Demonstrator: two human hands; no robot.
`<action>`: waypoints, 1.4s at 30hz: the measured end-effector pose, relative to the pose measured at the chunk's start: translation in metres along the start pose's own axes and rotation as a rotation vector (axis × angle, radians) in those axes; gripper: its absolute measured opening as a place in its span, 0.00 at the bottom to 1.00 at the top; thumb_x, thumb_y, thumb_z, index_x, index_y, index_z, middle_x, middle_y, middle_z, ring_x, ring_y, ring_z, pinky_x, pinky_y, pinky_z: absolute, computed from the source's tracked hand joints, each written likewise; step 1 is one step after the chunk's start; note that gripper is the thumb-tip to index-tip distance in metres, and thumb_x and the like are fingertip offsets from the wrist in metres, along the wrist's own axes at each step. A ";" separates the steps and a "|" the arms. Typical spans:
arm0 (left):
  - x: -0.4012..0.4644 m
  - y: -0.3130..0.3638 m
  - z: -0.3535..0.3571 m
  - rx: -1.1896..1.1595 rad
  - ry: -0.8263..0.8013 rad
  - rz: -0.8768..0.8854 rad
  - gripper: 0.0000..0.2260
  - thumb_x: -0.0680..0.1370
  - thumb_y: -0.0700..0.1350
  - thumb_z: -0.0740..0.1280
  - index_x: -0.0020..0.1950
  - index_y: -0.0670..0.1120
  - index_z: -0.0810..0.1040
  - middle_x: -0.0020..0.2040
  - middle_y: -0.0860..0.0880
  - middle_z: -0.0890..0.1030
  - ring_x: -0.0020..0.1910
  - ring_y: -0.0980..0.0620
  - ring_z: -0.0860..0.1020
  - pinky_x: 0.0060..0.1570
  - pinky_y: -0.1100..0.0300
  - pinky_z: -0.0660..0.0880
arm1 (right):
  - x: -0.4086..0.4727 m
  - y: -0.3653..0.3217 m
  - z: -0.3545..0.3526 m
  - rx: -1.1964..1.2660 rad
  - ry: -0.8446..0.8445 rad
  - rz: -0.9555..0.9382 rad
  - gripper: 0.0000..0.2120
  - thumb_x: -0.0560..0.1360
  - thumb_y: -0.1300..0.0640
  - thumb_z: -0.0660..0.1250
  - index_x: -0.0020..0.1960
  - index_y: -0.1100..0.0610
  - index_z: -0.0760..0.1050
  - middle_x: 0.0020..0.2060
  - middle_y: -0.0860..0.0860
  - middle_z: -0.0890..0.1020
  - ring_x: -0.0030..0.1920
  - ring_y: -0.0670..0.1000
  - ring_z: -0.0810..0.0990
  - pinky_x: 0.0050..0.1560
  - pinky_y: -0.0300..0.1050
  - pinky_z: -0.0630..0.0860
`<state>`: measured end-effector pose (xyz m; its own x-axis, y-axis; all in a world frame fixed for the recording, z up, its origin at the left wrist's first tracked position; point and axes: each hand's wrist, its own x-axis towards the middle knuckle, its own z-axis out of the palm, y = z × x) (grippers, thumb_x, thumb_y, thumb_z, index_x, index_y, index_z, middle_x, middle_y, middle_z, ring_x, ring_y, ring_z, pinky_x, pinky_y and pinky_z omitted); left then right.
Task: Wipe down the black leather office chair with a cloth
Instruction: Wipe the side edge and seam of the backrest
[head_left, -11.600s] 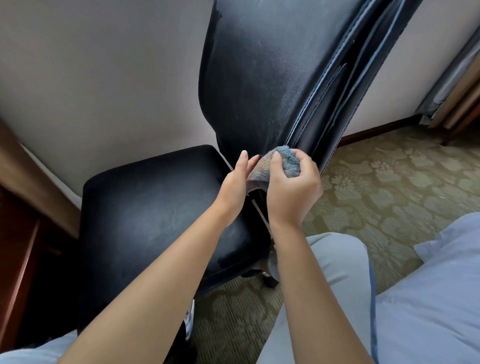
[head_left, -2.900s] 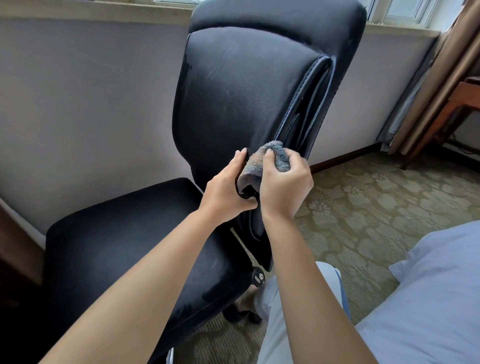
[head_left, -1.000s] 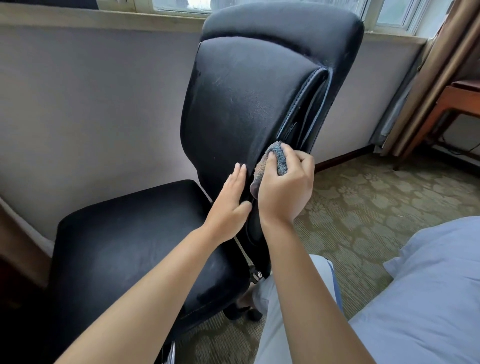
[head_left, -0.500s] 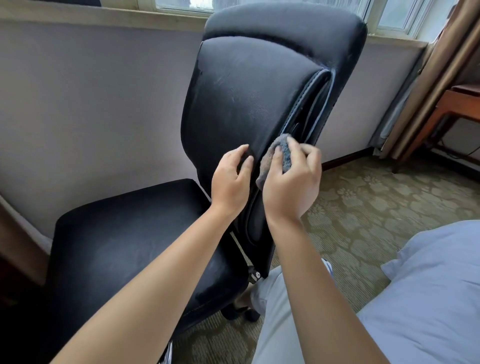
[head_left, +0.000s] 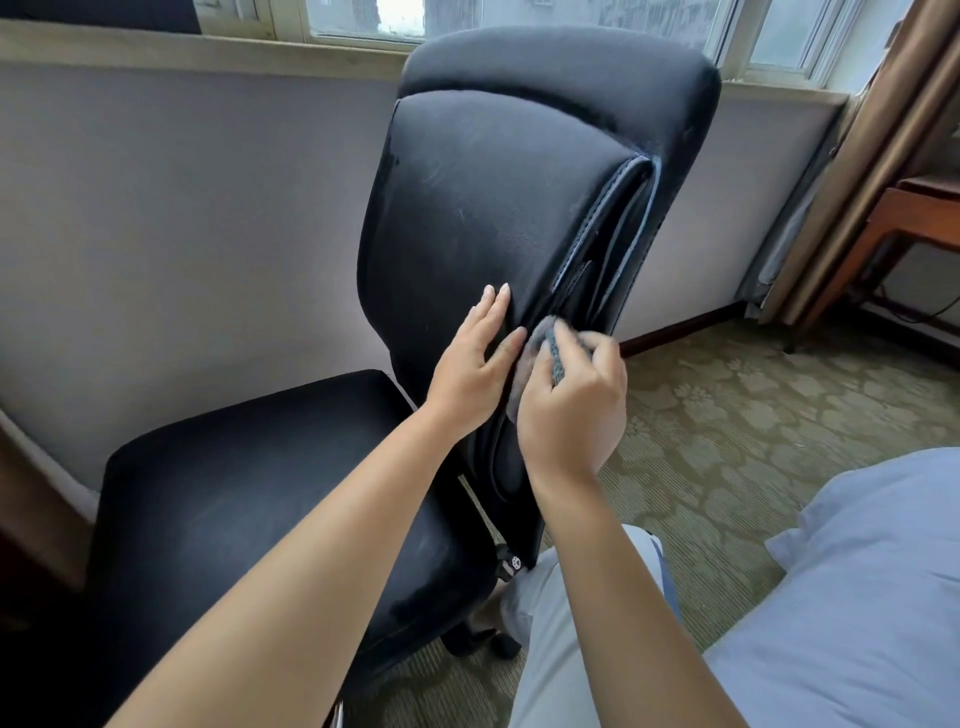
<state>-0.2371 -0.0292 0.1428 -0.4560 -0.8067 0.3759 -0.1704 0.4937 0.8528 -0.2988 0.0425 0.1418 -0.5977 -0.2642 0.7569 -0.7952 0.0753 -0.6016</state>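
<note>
Chair: the black leather chair (head_left: 498, 218) is standing in front of you, its back upright below the window sill (head_left: 208, 49) and its seat (head_left: 249, 499) reaching toward your left, close to the pale wall (head_left: 182, 223).

Left hand: your left hand (head_left: 470, 366) is lying flat on the front of the chair back, low down near its right edge, fingers straight and slightly spread, holding nothing.

Right hand: your right hand (head_left: 571, 405) is curling its fingers around a bunched grey cloth (head_left: 540, 348) and pressing it against the right side edge of the chair back.

Cloth: it is sitting between your two hands, just beside your left fingertips, touching the padded edge where the stitched seam (head_left: 597, 228) is running down. Most of it is hidden under your right fingers.

Chair surface: faint pale scuffs are showing on the upper part of the back; the seat is looking dull and a little dusty.

Your legs: a light grey trouser leg (head_left: 561, 649) is showing under your right forearm, next to the chair base.

Floor: a green patterned carpet (head_left: 753, 405) is spreading out to your right.

Bed: pale blue bedding (head_left: 857, 597) is filling the lower right corner.

Far right: a brown curtain (head_left: 893, 145) is hanging beside a wooden table (head_left: 919, 213).
</note>
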 end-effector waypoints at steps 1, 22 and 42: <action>-0.001 0.001 -0.001 0.004 -0.002 -0.001 0.23 0.82 0.45 0.60 0.76 0.49 0.59 0.78 0.52 0.56 0.76 0.58 0.52 0.72 0.65 0.50 | 0.011 -0.006 -0.001 0.017 0.037 0.001 0.12 0.73 0.60 0.66 0.55 0.58 0.81 0.44 0.52 0.80 0.45 0.54 0.79 0.36 0.40 0.72; 0.002 0.008 -0.014 0.003 -0.040 -0.056 0.22 0.81 0.46 0.61 0.75 0.53 0.63 0.76 0.55 0.60 0.74 0.61 0.56 0.71 0.67 0.51 | 0.051 -0.018 -0.018 -0.104 -0.006 0.034 0.15 0.74 0.61 0.65 0.60 0.53 0.79 0.48 0.52 0.78 0.49 0.53 0.76 0.37 0.43 0.65; 0.000 0.016 -0.015 -0.132 -0.042 -0.130 0.21 0.81 0.38 0.60 0.74 0.48 0.65 0.76 0.51 0.62 0.74 0.59 0.58 0.75 0.59 0.53 | -0.004 -0.004 -0.013 -0.327 -0.424 -0.013 0.17 0.80 0.59 0.58 0.67 0.52 0.72 0.51 0.54 0.77 0.51 0.56 0.76 0.37 0.45 0.66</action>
<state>-0.2269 -0.0256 0.1615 -0.4742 -0.8452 0.2463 -0.1157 0.3372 0.9343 -0.2948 0.0551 0.1446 -0.5477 -0.6274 0.5536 -0.8331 0.3474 -0.4305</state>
